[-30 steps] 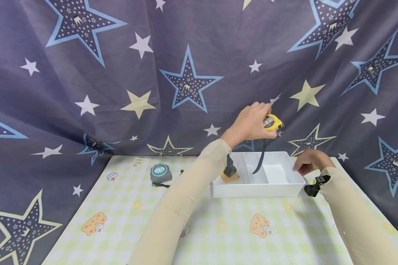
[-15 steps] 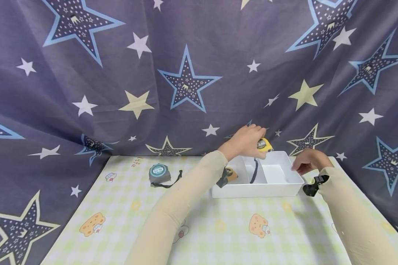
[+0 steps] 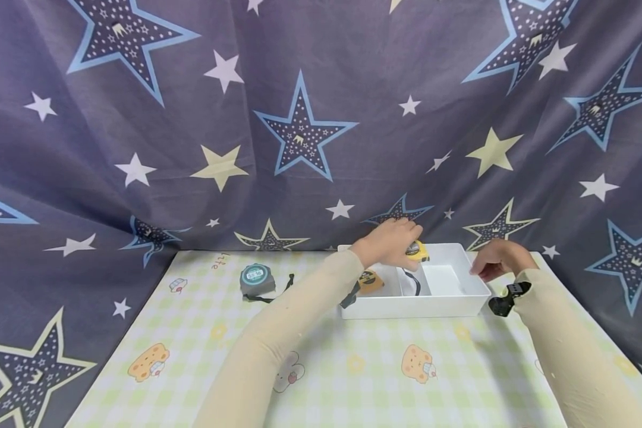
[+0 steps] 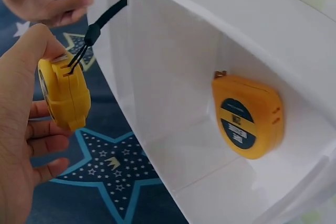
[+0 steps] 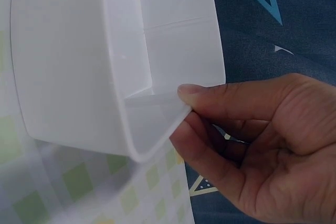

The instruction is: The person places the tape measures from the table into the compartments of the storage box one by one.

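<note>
My left hand (image 3: 387,242) grips a yellow tape measure (image 4: 65,93) between thumb and fingers over the back of a white divided box (image 3: 417,307). From that tape measure a black wrist strap (image 4: 107,14) hangs into the middle compartment. An orange-yellow tape measure (image 4: 247,116) with a dark label lies in the left compartment. At the box's right end my right hand (image 3: 494,261) pinches the wall's rim between thumb and forefinger, as the right wrist view shows closely. A grey tape measure (image 3: 257,279) with a teal face stands on the table to the left.
The grey tape measure's black strap (image 3: 290,282) trails on the checked tablecloth (image 3: 353,368). A dark star-patterned curtain (image 3: 310,196) hangs right behind the table's back edge. A black wrist camera (image 3: 508,299) sits on the right wrist beside the box.
My left hand has lowered the yellow tape measure leftward and down towards the box, and its strap has sunk further into the middle compartment. My right hand stays at the rim.
</note>
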Demonstrator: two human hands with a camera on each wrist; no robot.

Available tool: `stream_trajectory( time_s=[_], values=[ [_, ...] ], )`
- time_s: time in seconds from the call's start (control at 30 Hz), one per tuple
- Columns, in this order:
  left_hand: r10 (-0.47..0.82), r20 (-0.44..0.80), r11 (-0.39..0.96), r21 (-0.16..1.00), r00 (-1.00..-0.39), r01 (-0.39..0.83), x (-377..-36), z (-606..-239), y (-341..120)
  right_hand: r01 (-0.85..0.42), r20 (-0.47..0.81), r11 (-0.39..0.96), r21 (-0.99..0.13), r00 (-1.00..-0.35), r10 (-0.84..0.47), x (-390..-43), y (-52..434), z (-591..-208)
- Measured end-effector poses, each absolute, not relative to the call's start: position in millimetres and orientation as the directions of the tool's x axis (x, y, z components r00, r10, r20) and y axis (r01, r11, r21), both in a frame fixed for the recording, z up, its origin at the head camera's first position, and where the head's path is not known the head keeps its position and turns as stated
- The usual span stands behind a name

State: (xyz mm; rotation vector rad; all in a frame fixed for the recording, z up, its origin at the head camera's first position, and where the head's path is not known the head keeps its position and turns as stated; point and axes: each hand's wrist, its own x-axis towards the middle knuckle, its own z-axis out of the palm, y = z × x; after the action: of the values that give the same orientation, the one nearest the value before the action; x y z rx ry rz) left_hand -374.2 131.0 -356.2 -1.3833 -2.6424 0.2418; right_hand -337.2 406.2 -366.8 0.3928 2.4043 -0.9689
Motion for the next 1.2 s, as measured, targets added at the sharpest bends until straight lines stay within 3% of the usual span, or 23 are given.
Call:
stream_trajectory(
  time_s=[0.43,1.2],
  values=[
    [0.810,-0.067,0.553,-0.243,-0.582,0.797,-369,-374,131,0.439,-0.557,0.680,-0.587,-0.829,0.054,-332,404,-377],
    [0.818,-0.099,0.517,-0.306,-0.567,0.799,-364,-376,146,0.428,-0.565,0.697,-0.575,-0.824,0.041,-338,411,-371]
  ],
)
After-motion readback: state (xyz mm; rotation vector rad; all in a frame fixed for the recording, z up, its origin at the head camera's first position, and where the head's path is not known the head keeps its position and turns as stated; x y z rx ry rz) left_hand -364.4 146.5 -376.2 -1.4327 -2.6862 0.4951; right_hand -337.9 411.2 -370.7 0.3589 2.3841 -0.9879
